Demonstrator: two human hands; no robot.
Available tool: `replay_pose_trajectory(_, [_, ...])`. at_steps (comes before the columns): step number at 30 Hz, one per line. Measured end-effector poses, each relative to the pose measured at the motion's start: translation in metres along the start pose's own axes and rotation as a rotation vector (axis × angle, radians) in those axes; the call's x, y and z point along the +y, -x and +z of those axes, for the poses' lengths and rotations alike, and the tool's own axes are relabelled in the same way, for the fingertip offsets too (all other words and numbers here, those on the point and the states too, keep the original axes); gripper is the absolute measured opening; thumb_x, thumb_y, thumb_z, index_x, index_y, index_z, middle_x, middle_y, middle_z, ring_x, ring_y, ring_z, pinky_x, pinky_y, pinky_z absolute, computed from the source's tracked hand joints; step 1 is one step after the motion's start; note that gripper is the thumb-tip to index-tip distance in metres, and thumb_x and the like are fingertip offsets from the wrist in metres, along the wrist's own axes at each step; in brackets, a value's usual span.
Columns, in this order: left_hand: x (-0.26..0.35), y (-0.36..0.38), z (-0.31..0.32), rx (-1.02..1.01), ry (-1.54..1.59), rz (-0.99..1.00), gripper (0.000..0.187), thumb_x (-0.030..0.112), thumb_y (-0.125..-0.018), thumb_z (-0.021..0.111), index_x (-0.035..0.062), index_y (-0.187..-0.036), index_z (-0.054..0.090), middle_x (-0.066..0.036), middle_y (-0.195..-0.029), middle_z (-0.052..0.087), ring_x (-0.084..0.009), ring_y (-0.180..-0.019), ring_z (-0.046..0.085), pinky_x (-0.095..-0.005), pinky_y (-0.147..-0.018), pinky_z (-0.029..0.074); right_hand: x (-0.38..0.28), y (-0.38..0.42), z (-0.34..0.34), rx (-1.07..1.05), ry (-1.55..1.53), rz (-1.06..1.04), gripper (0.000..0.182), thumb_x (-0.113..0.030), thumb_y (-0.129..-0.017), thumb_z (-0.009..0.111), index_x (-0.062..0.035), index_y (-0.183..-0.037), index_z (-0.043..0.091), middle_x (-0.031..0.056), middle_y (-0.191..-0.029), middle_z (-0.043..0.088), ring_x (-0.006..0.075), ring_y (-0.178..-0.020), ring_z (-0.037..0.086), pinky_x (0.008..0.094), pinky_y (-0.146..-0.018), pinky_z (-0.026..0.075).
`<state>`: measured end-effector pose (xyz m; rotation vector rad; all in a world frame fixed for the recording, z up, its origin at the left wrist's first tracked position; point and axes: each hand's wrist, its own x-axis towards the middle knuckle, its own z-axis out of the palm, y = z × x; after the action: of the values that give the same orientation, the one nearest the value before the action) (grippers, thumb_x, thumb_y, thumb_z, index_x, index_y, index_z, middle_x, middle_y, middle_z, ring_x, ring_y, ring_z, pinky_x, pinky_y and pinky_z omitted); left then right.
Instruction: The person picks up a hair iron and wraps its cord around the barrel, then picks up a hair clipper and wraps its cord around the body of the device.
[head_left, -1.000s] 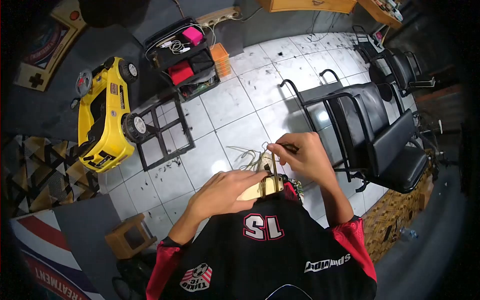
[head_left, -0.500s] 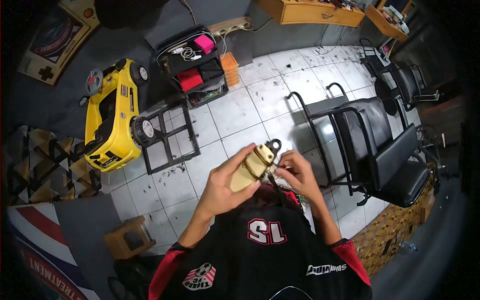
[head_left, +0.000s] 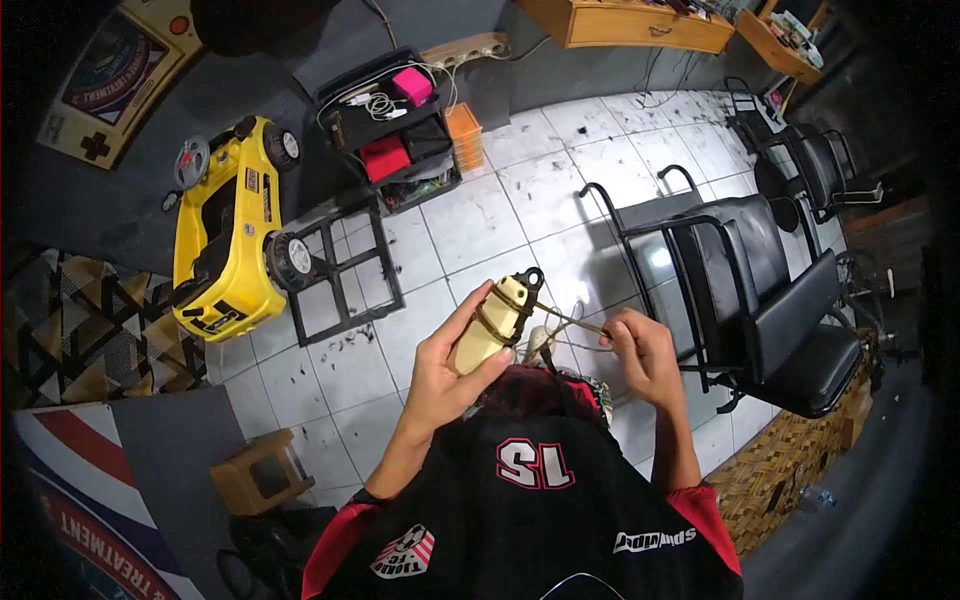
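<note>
My left hand (head_left: pixel 445 365) is wrapped round a cream-coloured hair clipper (head_left: pixel 484 337), held tilted in front of my chest. Several turns of a thin brownish cord (head_left: pixel 565 318) circle its body, and a black ring (head_left: pixel 534 277) sticks out at its upper end. From that end the cord runs taut to my right hand (head_left: pixel 642 352), which pinches it between thumb and fingers. More loops of cord hang between the hands. A black plug-like piece (head_left: pixel 546 354) dangles below the clipper, too small to make out well.
A yellow toy car (head_left: pixel 232 235) and a black metal frame (head_left: pixel 350 270) stand to the left. Behind is a black shelf cart (head_left: pixel 380 125) beside orange baskets (head_left: pixel 465 138). Black barber chairs (head_left: pixel 735 270) stand to the right, and a wooden stool (head_left: pixel 262 472) at lower left.
My right hand has moved away from the clipper to the right, drawing a length of cord out taut. The clipper in my left hand has shifted slightly left and up.
</note>
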<state>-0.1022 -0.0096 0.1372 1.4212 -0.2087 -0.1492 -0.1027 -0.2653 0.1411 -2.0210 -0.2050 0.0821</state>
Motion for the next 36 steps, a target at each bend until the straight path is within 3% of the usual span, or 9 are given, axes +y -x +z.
replay_pose_trajectory(1, [-0.002, 0.000, 0.000, -0.002, -0.008, -0.005, 0.066, -0.003, -0.084, 0.066, -0.0048, -0.143, 0.035, -0.012, -0.125, 0.058, -0.0125, -0.110, 0.054, -0.0257, -0.097, 0.041, -0.001, 0.000, 0.000, 0.015, -0.027, -0.101, 0.018, -0.006, -0.095, 0.050, 0.0032, -0.083, 0.059, 0.0136, -0.068, 0.055, 0.0171, -0.058, 0.051, 0.0314, -0.054, 0.040])
replay_pose_trajectory(7, [0.004, 0.000, -0.007, 0.042, -0.094, 0.005, 0.066, -0.003, -0.084, 0.066, -0.0043, -0.142, 0.037, -0.011, -0.123, 0.059, -0.0115, -0.108, 0.054, -0.0249, -0.095, 0.041, -0.003, -0.005, 0.003, 0.009, 0.261, 0.073, 0.009, -0.010, -0.088, 0.065, -0.0026, -0.086, 0.060, 0.0096, -0.065, 0.050, 0.0204, -0.056, 0.053, 0.0347, -0.051, 0.041])
replay_pose_trajectory(11, [0.012, 0.002, -0.009, 0.030, -0.117, 0.018, 0.065, -0.003, -0.083, 0.066, -0.0040, -0.142, 0.037, -0.012, -0.121, 0.060, -0.0115, -0.107, 0.055, -0.0251, -0.094, 0.042, 0.009, -0.013, 0.011, 0.221, 0.495, -0.233, 0.013, -0.009, -0.080, 0.071, -0.0056, -0.089, 0.062, 0.0105, -0.073, 0.051, 0.0245, -0.059, 0.055, 0.0386, -0.054, 0.044])
replay_pose_trajectory(14, [0.013, 0.000, -0.006, 0.044, -0.103, 0.025, 0.065, -0.004, -0.083, 0.066, -0.0045, -0.142, 0.037, -0.012, -0.122, 0.060, -0.0120, -0.107, 0.055, -0.0255, -0.095, 0.042, 0.011, -0.023, 0.010, 0.300, 0.511, -0.421, 0.013, -0.009, -0.082, 0.069, -0.0049, -0.092, 0.062, 0.0117, -0.075, 0.053, 0.0240, -0.062, 0.056, 0.0362, -0.055, 0.045])
replay_pose_trajectory(20, [0.011, 0.000, -0.008, 0.068, -0.155, 0.059, 0.065, -0.004, -0.083, 0.065, -0.0054, -0.142, 0.037, -0.013, -0.122, 0.061, -0.0125, -0.107, 0.056, -0.0260, -0.094, 0.043, 0.004, -0.009, 0.011, 0.085, 0.164, 0.002, 0.008, -0.008, -0.088, 0.065, -0.0018, -0.091, 0.062, 0.0109, -0.066, 0.057, 0.0202, -0.055, 0.057, 0.0309, -0.052, 0.045])
replay_pose_trajectory(23, [0.009, 0.001, -0.008, 0.083, -0.166, 0.034, 0.064, -0.002, -0.083, 0.066, -0.0056, -0.140, 0.038, -0.012, -0.121, 0.060, -0.0133, -0.107, 0.056, -0.0264, -0.094, 0.043, -0.002, -0.002, 0.004, -0.140, 0.135, -0.066, 0.006, -0.006, -0.091, 0.059, -0.0009, -0.090, 0.061, 0.0101, -0.058, 0.055, 0.0188, -0.049, 0.056, 0.0298, -0.050, 0.044])
replay_pose_trajectory(30, [0.000, 0.007, -0.003, 0.034, -0.335, 0.004, 0.062, 0.002, -0.082, 0.068, -0.0041, -0.138, 0.043, -0.011, -0.112, 0.064, -0.0129, -0.100, 0.059, -0.0265, -0.089, 0.046, -0.030, 0.004, -0.012, -0.275, -0.019, -0.031, 0.015, -0.010, -0.094, 0.055, -0.0018, -0.083, 0.062, 0.0074, -0.055, 0.055, 0.0165, -0.048, 0.057, 0.0284, -0.049, 0.043])
replay_pose_trajectory(31, [0.008, 0.005, -0.001, -0.013, -0.533, 0.022, 0.065, 0.005, -0.078, 0.070, 0.0025, -0.138, 0.046, -0.014, -0.104, 0.066, -0.0170, -0.093, 0.063, -0.0285, -0.085, 0.048, -0.035, 0.004, -0.011, -0.289, -0.044, -0.031, 0.015, -0.011, -0.093, 0.055, -0.0019, -0.083, 0.062, 0.0070, -0.055, 0.055, 0.0162, -0.047, 0.056, 0.0282, -0.048, 0.043])
replay_pose_trajectory(36, [0.007, 0.004, 0.009, -0.246, -0.609, -0.120, 0.072, 0.009, -0.071, 0.070, 0.0176, -0.139, 0.048, -0.018, -0.096, 0.065, -0.0328, -0.084, 0.065, -0.0352, -0.077, 0.050, -0.051, -0.008, -0.014, -0.412, -0.086, -0.005, 0.011, -0.008, -0.090, 0.058, 0.0005, -0.087, 0.064, 0.0070, -0.062, 0.061, 0.0127, -0.054, 0.060, 0.0258, -0.054, 0.047])
